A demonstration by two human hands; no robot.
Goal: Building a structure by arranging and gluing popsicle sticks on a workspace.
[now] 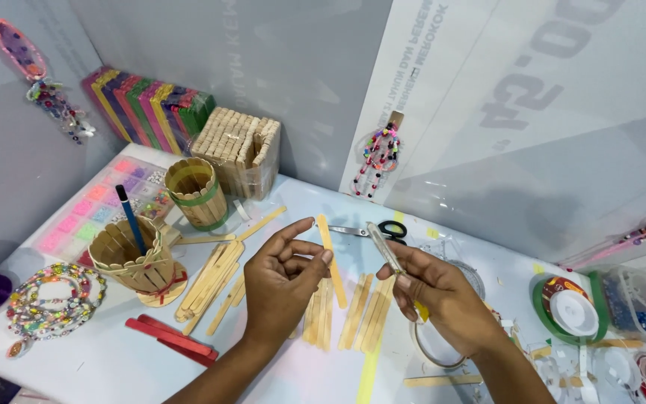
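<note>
Stick (331,258) upright, tilted slightly left.

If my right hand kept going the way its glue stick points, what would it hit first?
Probably the scissors: the right hand aims its clear glue stick up-left toward them, lying on the table. Depth is unclear, so it might pass above.
</note>
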